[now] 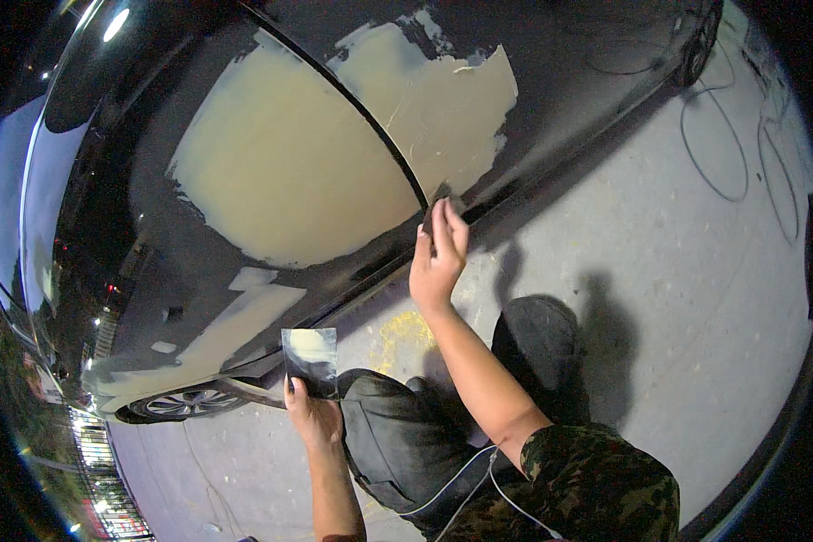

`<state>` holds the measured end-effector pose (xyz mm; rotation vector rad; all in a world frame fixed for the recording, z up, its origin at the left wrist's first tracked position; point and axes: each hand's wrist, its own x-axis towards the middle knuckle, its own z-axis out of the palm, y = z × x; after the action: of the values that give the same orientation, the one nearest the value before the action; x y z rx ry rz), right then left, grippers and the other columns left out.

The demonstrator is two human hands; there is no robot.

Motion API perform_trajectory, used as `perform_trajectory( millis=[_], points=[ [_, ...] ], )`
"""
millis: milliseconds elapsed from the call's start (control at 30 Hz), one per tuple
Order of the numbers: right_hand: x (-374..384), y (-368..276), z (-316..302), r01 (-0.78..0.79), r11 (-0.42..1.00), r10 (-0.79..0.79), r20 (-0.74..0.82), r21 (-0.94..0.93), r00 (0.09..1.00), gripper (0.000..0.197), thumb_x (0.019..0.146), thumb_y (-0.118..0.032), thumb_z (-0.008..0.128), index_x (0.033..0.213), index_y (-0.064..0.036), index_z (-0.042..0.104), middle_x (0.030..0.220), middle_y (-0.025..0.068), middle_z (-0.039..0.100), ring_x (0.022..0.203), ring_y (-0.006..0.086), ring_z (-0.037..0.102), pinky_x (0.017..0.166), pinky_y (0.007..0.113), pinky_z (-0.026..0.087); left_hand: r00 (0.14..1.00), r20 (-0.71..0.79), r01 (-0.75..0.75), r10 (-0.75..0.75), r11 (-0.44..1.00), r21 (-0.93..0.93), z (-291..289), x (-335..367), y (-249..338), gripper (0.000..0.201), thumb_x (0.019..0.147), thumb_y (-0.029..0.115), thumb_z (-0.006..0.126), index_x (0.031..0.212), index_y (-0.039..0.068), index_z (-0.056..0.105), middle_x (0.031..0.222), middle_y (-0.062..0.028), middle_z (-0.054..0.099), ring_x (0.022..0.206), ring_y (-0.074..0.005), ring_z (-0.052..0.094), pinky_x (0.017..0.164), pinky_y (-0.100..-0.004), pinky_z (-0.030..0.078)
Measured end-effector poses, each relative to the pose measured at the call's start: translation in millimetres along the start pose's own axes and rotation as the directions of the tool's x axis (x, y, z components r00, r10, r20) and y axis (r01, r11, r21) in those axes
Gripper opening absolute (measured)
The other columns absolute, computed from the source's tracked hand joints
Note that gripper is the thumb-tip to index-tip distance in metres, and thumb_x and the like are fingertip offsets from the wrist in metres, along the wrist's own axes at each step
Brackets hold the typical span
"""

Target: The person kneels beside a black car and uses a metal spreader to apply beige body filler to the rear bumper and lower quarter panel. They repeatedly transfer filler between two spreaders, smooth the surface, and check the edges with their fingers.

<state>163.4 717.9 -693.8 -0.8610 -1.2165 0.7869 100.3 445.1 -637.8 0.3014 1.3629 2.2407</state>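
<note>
My right hand is closed on a small dark putty spreader, mostly hidden by the fingers. It is at the lower edge of the black car door, by the curved gap between two panels. Beige body filler covers a wide patch on both sides of that gap, with ragged edges. Lower and to the left, my left hand grips a small square mixing plate by its bottom edge. A pale smear of filler lies on the plate's upper part.
More filler streaks run toward the wheel at the lower left. Thin cables lie looped on the grey concrete floor at right. My bent knees are close below the car's sill, and a white cord crosses them.
</note>
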Motion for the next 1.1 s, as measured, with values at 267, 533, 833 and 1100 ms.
perform_trajectory(
  millis=[267, 533, 833, 1100],
  points=[
    [68.5, 3.9, -51.4, -0.086, 0.992, 0.057, -0.285, -0.091, 0.957, 0.035, 0.105, -0.01, 0.05, 0.135, 0.0042, 0.061, 0.135, 0.0228, 0.062, 0.123, 0.0365, 0.059, 0.106, 0.044, 0.045, 0.999, 0.038, -0.008, 0.009, 0.999, -0.032, 1.7, -3.6, -0.4, 0.036, 0.104, 0.022, 0.062, 0.134, 0.003, 0.055, 0.132, -0.0081, 0.064, 0.121, -0.0219, 0.062, 0.106, -0.04, 0.048],
    [16.0, -14.8, -0.6, -0.004, 1.0, 0.002, -0.101, -0.019, 0.995, 0.043, 0.095, 0.007, 0.052, 0.137, 0.0037, 0.06, 0.141, 0.0193, 0.057, 0.13, 0.037, 0.055, 0.108, 0.043, 0.046, 1.0, -0.013, 0.004, -0.003, 1.0, 0.013, 3.9, -3.5, -1.3, 0.041, 0.102, 0.026, 0.065, 0.134, 0.005, 0.051, 0.129, -0.0079, 0.06, 0.12, -0.0236, 0.058, 0.102, -0.041, 0.048],
    [31.0, -21.7, -40.1, 0.017, 0.997, -0.033, -0.206, -0.08, 0.978, 0.036, 0.103, -0.003, 0.051, 0.137, 0.0051, 0.06, 0.135, 0.0246, 0.061, 0.126, 0.038, 0.059, 0.107, 0.044, 0.046, 0.999, 0.05, 0.005, -0.004, 1.0, -0.022, 1.6, 4.8, -5.7, 0.04, 0.102, 0.025, 0.065, 0.133, 0.002, 0.055, 0.131, -0.0082, 0.064, 0.121, -0.0232, 0.061, 0.105, -0.0429, 0.049],
    [79.4, -18.8, -23.2, 0.019, 0.996, -0.029, -0.104, -0.092, 0.994, 0.043, 0.099, -0.006, 0.061, 0.141, -0.0005, 0.059, 0.136, 0.0168, 0.056, 0.126, 0.0311, 0.057, 0.11, 0.04, 0.043, 1.0, 0.003, 0.002, -0.002, 0.999, -0.042, -2.3, 3.2, -6.8, 0.037, 0.103, 0.023, 0.063, 0.133, 0.003, 0.055, 0.129, -0.0075, 0.064, 0.12, -0.0225, 0.062, 0.105, -0.0402, 0.048]
  ],
)
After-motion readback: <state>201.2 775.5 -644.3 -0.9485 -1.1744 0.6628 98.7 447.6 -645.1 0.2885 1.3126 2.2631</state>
